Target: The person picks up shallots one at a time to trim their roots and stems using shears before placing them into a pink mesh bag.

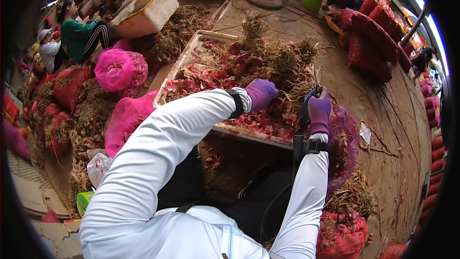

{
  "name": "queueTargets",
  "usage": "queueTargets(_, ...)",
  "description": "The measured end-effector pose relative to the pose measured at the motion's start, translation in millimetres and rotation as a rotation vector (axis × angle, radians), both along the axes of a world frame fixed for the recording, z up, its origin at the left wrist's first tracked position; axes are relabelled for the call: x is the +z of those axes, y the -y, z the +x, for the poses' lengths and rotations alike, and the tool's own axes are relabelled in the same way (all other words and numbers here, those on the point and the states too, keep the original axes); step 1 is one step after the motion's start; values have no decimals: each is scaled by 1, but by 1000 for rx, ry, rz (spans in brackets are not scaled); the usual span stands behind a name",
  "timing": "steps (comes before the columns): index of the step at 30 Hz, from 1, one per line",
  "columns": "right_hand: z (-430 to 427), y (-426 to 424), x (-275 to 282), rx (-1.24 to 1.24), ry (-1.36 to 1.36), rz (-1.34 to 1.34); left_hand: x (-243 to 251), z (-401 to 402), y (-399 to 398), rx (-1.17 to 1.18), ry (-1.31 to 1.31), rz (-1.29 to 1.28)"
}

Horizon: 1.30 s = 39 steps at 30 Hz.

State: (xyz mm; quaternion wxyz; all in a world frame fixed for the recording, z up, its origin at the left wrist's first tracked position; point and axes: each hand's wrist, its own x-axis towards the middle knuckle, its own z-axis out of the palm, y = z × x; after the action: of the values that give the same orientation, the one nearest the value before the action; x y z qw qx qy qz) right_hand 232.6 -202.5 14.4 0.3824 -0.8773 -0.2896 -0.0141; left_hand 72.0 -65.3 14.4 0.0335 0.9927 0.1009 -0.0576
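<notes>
In the head view, my left hand, in a purple glove, reaches over a shallow foam tray and touches dried stalks and shallots; its fingertips are partly hidden, so I cannot tell its grip. My right hand, gloved too, is closed on the blue handles of a pair of scissors, whose blades point away at the tray's right side. Red shallot skins are strewn in the tray. Bundles of shallots with dry stalks lie heaped just beyond my hands.
Pink mesh bags and heaped shallots stand at the left. A foam box lies tilted beyond them, near seated people. Red mesh sacks are at the right. A purple mesh bag and a red sack lie beside my right arm.
</notes>
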Motion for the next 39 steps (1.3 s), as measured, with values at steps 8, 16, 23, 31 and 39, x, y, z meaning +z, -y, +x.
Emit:
queueTargets(8,-12,1,9,71,126,221,-12,-25,-38,172,-51,-141)
queueTargets(16,-106,2,28,516,-68,308,38,-88,-66,356,629,-377)
queueTargets(23,-133,-14,16,728,-229,74,59,-136,-37,256,695,-1099)
queueTargets(31,-147,-29,22,719,4,-77,37,-152,-58,186,730,-601)
queueTargets(39,-147,-38,2,593,-170,45,-1,-135,-73,359,889,-1357)
